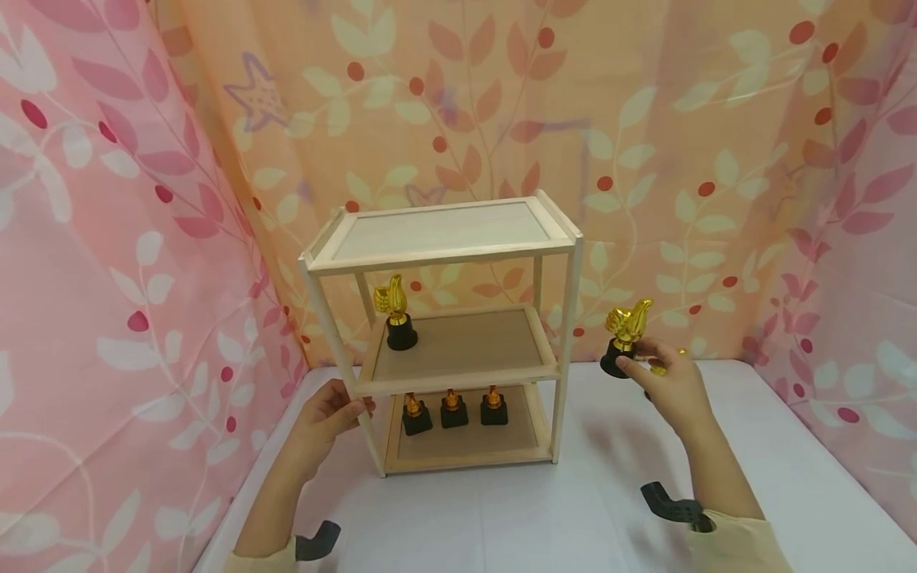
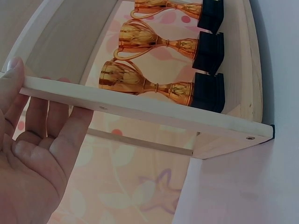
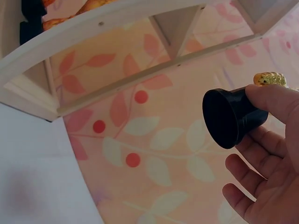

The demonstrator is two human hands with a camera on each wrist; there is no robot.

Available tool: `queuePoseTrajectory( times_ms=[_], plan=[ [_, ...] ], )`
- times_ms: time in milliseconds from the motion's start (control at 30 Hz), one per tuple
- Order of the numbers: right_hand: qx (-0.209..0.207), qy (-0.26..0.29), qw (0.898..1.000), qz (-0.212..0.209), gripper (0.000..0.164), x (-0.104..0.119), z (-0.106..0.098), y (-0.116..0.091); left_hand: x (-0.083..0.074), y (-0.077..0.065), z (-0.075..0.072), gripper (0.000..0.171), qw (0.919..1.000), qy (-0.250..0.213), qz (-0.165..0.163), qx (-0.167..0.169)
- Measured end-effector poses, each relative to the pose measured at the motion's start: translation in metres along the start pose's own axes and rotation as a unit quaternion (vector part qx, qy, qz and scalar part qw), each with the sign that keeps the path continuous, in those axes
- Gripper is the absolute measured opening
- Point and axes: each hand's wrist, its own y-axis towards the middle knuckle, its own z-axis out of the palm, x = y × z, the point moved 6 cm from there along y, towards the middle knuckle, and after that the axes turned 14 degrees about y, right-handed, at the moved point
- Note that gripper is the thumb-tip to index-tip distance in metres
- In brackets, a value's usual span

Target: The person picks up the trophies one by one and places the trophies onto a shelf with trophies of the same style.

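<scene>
My left hand [image 1: 315,430] grips the front left post of a pale wooden three-tier shelf [image 1: 458,385]. The left wrist view shows the thumb on one side of the post [image 2: 154,111] and the fingers on the other. To the right of the shelf, my right hand [image 1: 680,394] holds a gold thumbs-up trophy [image 1: 630,322] upright, pinching its round black base [image 3: 231,114] between thumb and fingers. A similar thumbs-up trophy [image 1: 396,314] stands at the left of the middle tier. Three gold cup trophies [image 2: 135,81] with square black bases are on the bottom tier.
Partly hidden behind my right hand is another gold object [image 1: 683,352]. The shelf stands on a table with a white cover [image 1: 516,517]. Flowered curtains [image 1: 645,159] hang behind and at both sides. Nothing stands on the top tier [image 1: 444,232].
</scene>
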Motion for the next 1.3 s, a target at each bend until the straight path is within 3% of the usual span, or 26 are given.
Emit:
queuePoseTrajectory(
  times_ms=[533,900,1133,1300],
  plan=[
    [-0.006,0.02,1.0,0.012,0.061,0.039,-0.008,-0.014,-0.001,0.0,-0.001,0.032,1.0,-0.002,0.006,0.005],
    [-0.015,0.016,1.0,-0.014,0.057,0.067,-0.011,-0.026,0.005,0.001,0.0,0.031,1.0,-0.004,-0.007,0.005],
    [-0.007,0.074,0.997,-0.028,0.05,0.078,-0.009,-0.033,0.004,0.001,-0.001,0.031,1.0,-0.001,0.005,0.007],
    [0.004,0.082,0.995,-0.057,0.042,0.09,-0.004,-0.038,0.003,0.002,-0.001,0.032,0.9999,0.003,0.004,0.011]
  ],
)
